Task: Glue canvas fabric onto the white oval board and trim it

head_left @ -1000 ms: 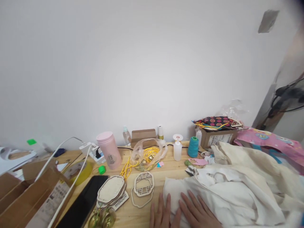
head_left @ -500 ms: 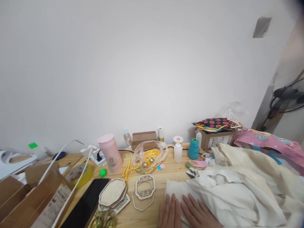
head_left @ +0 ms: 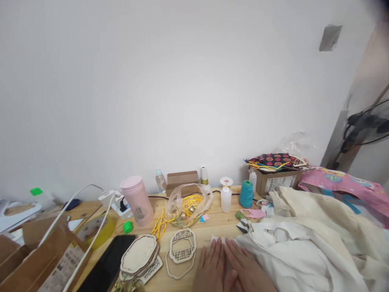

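Observation:
Both palms press down on a piece of white cloth [head_left: 279,239] at the front of the wooden table. My left hand [head_left: 209,265] lies flat with fingers pointing away from me, over the cloth's left end. Right beside it, my right hand [head_left: 243,263] also lies flat, its fingertips close to the left ones. The cloth's bunched part spreads to the right. Just left of my hands rest a lattice-cut wooden frame [head_left: 183,258] and a thin wooden outline ring [head_left: 170,271]. A stack of scalloped wooden plaques [head_left: 138,253] lies further left.
Along the wall stand a pink cup [head_left: 138,200], a plastic bag with yellow cords [head_left: 191,202], a white bottle [head_left: 225,199], a teal thread cone [head_left: 246,194] and a cardboard box [head_left: 276,181]. At left are a phone [head_left: 106,265], yellow tape [head_left: 101,233] and an open carton [head_left: 51,259].
My hands have slid forward and closer together over the cloth's left end, covering more of it. The view has shifted slightly.

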Tool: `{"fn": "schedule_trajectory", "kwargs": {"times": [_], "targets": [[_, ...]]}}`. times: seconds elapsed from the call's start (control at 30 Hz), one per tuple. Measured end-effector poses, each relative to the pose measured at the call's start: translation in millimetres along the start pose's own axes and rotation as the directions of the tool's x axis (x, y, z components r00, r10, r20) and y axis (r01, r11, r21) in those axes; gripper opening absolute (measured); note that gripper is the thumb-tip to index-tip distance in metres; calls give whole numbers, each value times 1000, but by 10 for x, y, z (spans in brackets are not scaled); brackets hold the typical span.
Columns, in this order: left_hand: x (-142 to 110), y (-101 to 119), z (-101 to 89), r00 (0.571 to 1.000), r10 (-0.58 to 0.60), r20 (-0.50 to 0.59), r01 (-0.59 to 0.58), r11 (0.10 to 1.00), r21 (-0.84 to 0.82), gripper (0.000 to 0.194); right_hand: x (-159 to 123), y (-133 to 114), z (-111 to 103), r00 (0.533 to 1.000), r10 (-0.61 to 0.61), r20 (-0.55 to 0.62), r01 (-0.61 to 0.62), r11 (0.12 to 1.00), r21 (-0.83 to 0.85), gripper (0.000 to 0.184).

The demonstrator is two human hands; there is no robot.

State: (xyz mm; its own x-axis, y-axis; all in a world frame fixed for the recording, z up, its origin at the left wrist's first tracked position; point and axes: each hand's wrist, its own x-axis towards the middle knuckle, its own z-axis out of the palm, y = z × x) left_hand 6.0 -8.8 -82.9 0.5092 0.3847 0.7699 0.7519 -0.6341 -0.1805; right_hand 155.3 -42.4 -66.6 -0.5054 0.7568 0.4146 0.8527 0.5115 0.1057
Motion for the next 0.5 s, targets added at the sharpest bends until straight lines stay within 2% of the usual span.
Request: {"fn": "schedule_trajectory", "kwargs": {"times": [0.07, 0.13, 0.27, 0.5], "targets": [[7, -10, 3, 1000, -11, -23, 11, 1000, -1, 50, 68, -6, 54, 1000, 5, -4, -5, 1000, -18, 59], [-7, -51, 2, 1000, 10, 1, -10, 1000, 2, 51, 99, -6, 104, 1000, -14, -2, 14, 998, -68, 58], [-103, -178, 27, 964, 184, 194, -189, 982, 8, 51, 65, 14, 161, 999, -25, -45, 18, 987, -157, 58], [-149, -229, 65, 967, 193, 166, -205, 977, 58, 51, -117, 101, 196, 993, -3, -117, -2, 999, -50, 54]]}}
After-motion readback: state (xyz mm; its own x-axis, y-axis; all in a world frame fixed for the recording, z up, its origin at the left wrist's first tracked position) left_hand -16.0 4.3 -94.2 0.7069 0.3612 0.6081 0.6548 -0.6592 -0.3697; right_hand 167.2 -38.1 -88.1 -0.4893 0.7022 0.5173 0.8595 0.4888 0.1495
